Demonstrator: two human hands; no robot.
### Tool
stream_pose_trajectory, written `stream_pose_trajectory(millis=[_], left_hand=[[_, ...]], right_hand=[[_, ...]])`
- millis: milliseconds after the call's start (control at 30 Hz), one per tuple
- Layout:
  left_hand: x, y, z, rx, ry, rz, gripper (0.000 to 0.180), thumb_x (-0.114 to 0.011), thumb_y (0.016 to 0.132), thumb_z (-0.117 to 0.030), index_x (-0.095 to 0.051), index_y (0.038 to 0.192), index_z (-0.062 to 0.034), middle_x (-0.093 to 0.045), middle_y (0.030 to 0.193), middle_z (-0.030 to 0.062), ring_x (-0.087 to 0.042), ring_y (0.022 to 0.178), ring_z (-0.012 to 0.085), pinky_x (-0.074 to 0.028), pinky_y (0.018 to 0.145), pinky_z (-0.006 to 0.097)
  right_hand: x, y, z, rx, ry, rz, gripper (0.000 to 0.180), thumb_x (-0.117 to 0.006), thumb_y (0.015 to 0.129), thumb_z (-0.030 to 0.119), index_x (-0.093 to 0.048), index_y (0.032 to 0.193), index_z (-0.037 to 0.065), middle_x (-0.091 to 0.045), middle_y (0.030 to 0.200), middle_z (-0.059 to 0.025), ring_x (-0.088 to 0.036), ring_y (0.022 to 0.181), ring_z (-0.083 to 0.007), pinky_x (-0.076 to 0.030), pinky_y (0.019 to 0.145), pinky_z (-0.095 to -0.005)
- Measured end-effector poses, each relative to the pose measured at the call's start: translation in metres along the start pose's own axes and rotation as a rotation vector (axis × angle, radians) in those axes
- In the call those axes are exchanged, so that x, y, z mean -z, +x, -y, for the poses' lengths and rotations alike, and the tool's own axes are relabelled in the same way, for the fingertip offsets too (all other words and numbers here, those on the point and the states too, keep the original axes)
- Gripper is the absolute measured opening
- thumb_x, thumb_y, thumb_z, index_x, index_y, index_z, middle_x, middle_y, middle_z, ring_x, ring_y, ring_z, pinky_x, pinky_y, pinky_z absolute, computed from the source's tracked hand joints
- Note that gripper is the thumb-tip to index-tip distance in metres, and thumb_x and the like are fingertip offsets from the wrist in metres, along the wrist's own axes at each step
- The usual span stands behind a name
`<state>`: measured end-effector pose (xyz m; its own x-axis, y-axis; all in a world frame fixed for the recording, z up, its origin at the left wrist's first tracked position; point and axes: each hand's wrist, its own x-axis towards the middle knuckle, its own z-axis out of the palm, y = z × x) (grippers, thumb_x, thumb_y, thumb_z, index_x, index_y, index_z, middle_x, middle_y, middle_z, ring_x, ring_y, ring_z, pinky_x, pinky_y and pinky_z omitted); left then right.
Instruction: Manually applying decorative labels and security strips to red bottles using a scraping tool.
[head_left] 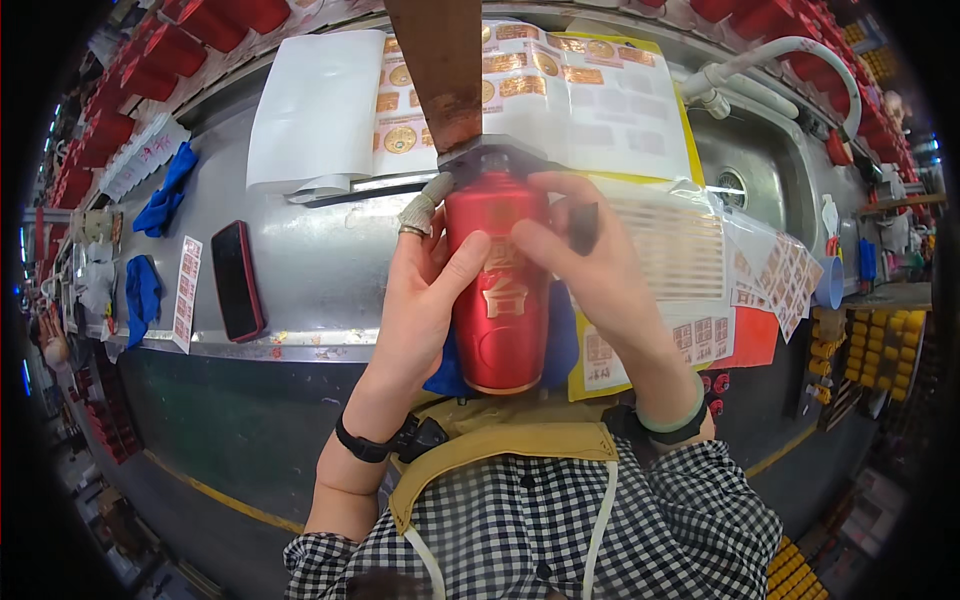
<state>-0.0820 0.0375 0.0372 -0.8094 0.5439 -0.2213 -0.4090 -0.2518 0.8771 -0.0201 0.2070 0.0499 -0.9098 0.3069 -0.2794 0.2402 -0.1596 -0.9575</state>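
A red bottle (515, 350) with gold characters lies in front of me, its narrow neck pointing away at a dark grey bracket (460, 158). My left hand (430, 275) is closed around the bottle's left side, thumb flat on the front; pale wrapping covers some of its fingertips. From the right, my right hand (590, 250) grips the bottle, its thumb pressed near a small gold mark on the upper front. Something dark (583, 228) shows by the right fingers; I cannot make out what. Beneath the bottle is a blue cloth (563, 345).
Sheets of gold decals (520, 75) lie behind the bracket, with more decal sheets (680, 250) to the right. A brown post (438, 60) rises above the bracket. At left are a phone (236, 280) and blue cloths (143, 295); a sink (750, 160) is at far right.
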Motion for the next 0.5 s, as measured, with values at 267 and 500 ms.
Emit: stream_pose_trajectory(millis=[267, 500], left_hand=[[0.000, 0.000, -0.001, 0.007, -0.008, -0.009, 0.066, -0.064, 0.104, -0.012, -0.030, 0.159, 0.0001, -0.046, 0.152, 0.0153, -0.049, 0.139, 0.0214, -0.044, 0.115, 0.038], [-0.002, 0.000, -0.001, 0.002, -0.027, -0.008, 0.067, -0.065, 0.104, -0.012, -0.029, 0.159, 0.0008, -0.047, 0.150, 0.0156, -0.050, 0.137, 0.0207, -0.045, 0.114, 0.037]], right_hand=[[0.001, 0.001, 0.002, 0.014, -0.006, -0.002, 0.056, -0.084, 0.089, 0.019, -0.058, 0.135, 0.001, -0.043, 0.090, 0.0058, -0.040, 0.079, -0.0051, -0.042, 0.073, -0.0205], [0.010, 0.002, 0.006, 0.063, -0.219, 0.050, 0.045, -0.077, 0.095, 0.018, -0.058, 0.132, 0.000, -0.048, 0.094, 0.0023, -0.047, 0.082, -0.0072, -0.044, 0.073, -0.0211]])
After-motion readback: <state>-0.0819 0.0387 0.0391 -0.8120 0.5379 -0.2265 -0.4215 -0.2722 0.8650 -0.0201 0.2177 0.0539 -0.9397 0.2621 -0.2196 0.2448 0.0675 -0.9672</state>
